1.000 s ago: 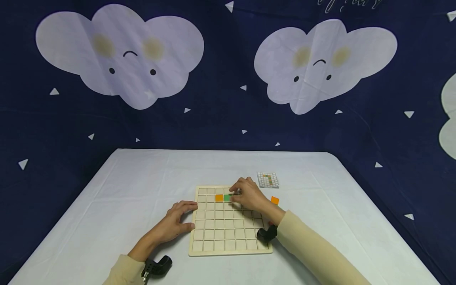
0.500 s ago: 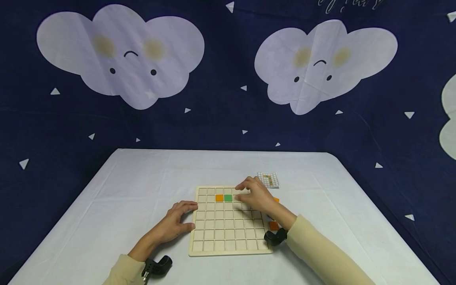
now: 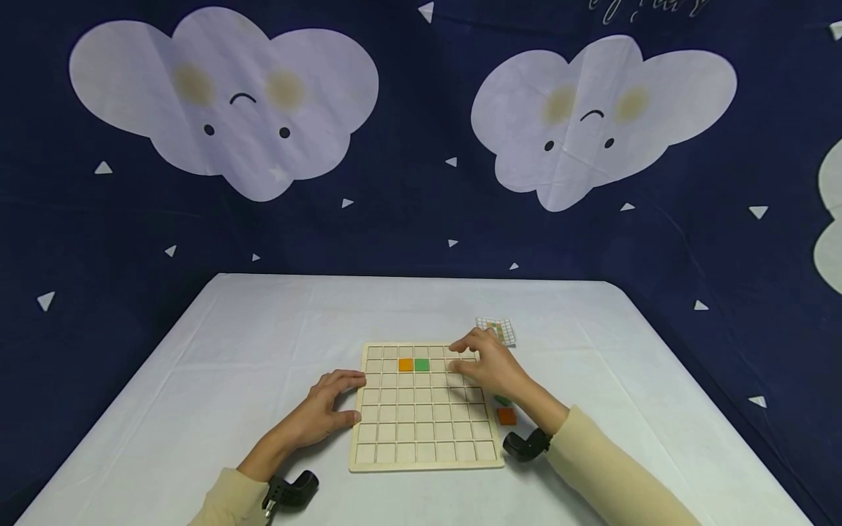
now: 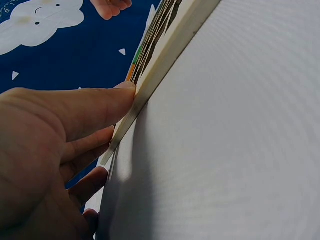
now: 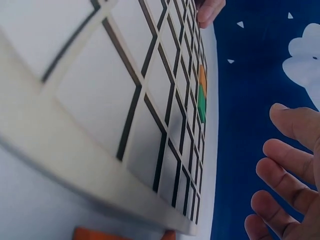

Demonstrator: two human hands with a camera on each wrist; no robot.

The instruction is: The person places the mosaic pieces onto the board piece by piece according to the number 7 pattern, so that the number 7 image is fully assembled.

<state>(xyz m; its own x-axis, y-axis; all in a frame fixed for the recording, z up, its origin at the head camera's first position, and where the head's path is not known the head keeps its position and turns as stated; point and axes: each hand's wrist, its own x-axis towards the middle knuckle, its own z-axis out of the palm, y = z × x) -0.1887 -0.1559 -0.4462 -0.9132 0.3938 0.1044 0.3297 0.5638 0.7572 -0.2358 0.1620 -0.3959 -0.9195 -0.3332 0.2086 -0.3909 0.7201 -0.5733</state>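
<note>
A pale wooden grid board [image 3: 421, 431] lies on the table. An orange square tile [image 3: 406, 364] and a green square tile [image 3: 422, 364] sit side by side in its second row from the far edge. The fingertips and thumb of my left hand [image 3: 325, 405] rest against the board's left edge. My right hand [image 3: 490, 363] hovers over the far right part of the grid, thumb and fingers spread. Nothing shows between the fingers of this right hand [image 5: 290, 175] in the right wrist view, which also shows the green tile [image 5: 201, 102].
Past my right hand lies a small printed grid card [image 3: 508, 332], partly covered. Right of the board are a red-orange tile [image 3: 506, 416] and a green piece [image 3: 503, 400], partly hidden by the forearm. A white cloth [image 3: 263, 321] covers the table; a dark blue cloud-patterned backdrop [image 3: 421, 219] hangs behind.
My right hand has drawn away from the green tile toward the right, baring the tile in its square. The red-orange tile has come into sight. My left hand stays put.
</note>
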